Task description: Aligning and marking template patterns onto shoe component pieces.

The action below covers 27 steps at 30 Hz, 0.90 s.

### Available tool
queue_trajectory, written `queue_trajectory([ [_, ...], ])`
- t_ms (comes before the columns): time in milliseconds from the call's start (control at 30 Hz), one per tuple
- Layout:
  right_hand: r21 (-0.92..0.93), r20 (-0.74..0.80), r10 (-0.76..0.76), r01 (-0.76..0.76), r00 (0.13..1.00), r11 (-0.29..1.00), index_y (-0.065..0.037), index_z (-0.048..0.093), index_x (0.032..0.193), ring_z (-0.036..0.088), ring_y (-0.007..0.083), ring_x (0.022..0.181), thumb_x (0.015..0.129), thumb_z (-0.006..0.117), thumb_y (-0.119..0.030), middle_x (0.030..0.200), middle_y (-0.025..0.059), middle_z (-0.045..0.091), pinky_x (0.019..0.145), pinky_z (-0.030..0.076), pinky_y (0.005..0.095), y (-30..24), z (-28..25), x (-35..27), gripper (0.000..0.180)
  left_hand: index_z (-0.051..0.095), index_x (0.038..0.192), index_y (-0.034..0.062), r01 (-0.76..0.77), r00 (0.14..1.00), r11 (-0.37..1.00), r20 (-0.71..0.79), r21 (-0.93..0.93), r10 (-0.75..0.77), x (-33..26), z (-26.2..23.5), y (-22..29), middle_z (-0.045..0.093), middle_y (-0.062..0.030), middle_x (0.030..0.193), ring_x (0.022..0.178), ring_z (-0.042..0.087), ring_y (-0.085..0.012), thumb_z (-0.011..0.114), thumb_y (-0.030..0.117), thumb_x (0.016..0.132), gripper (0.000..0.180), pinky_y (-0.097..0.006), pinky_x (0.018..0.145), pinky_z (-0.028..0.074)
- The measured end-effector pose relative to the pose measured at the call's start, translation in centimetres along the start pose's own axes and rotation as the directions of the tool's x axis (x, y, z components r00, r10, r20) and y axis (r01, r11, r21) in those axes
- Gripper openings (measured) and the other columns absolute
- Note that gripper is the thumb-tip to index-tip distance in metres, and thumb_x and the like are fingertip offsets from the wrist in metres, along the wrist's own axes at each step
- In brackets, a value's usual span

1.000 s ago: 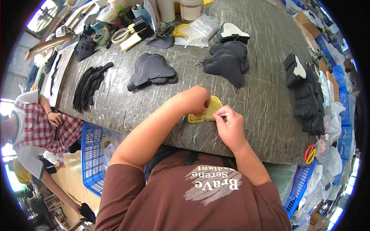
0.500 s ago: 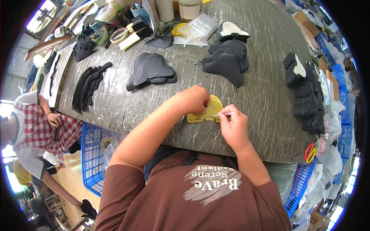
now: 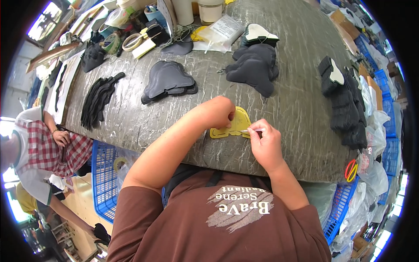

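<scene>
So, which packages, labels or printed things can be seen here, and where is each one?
Clear plastic bag: far side of the table, flat, see-through with a printed white sheet.
White jar: far edge, round, pale.
Shirt print: on the person's brown shirt, white lettering over a pale patch.
No screens or signs.

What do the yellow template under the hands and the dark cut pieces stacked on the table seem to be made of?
Yellow template: thin stiff card or plastic sheet, matte; it lies flat with crisp cut edges under the left hand. Dark cut pieces: probably foam-backed fabric or synthetic leather, matte, soft-edged in layered stacks. Table: looks wrapped in wrinkled, glossy film.
</scene>
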State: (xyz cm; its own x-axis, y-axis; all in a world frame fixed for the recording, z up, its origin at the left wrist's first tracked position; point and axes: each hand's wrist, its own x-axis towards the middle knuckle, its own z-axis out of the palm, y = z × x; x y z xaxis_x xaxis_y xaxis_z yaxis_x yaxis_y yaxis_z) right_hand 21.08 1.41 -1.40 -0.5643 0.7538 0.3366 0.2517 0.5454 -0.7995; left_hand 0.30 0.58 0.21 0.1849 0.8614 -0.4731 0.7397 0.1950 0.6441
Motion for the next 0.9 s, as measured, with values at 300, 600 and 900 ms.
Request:
queue_trajectory([
  [300, -0.009, -0.031, 0.074, -0.074, 0.997, 0.997, -0.002, 0.055, 0.083, 0.060, 0.0263, 0.058, 0.084, 0.065, 0.000, 0.069, 0.0130, 0.060, 0.055, 0.046, 0.0346, 0.4, -1.9, -1.2, 0.011, 0.067, 0.087, -0.0040, 0.007, 1.000, 1.000, -0.012, -0.012, -0.008, -0.1, 0.0, 0.0, 0.068, -0.0125, 0.073, 0.059, 0.067, -0.0184, 0.070, 0.002, 0.073, 0.016, -0.032, 0.055, 0.052],
  [600, -0.145, -0.049, 0.055, -0.062, 0.997, 0.987, -0.002, 0.052, 0.087, 0.061, 0.0284, 0.065, 0.085, 0.061, 0.001, 0.075, 0.0141, 0.061, 0.060, 0.048, 0.0386, 0.6, -3.4, 0.3, 0.009, 0.059, 0.107, -0.0014, 0.043, 0.988, 0.991, -0.151, 0.123, -0.024, -0.1, 0.2, 1.3, 0.068, -0.0145, 0.087, 0.084, 0.068, -0.0273, 0.077, 0.006, 0.070, 0.042, -0.037, 0.073, 0.053],
  [900, -0.573, -0.047, 0.083, -0.096, 0.995, 0.814, -0.003, 0.059, 0.105, 0.062, 0.0346, 0.094, 0.083, 0.069, -0.013, 0.101, 0.0148, 0.060, 0.078, 0.051, 0.0427, 5.6, -1.8, 8.5, 0.026, 0.058, 0.106, 0.0009, -0.057, 0.960, 0.992, -0.265, 0.114, 0.085, -1.0, -0.3, -0.1, 0.066, -0.0145, 0.093, 0.086, 0.065, -0.0301, 0.081, 0.010, 0.065, 0.048, -0.039, 0.080, 0.051],
])
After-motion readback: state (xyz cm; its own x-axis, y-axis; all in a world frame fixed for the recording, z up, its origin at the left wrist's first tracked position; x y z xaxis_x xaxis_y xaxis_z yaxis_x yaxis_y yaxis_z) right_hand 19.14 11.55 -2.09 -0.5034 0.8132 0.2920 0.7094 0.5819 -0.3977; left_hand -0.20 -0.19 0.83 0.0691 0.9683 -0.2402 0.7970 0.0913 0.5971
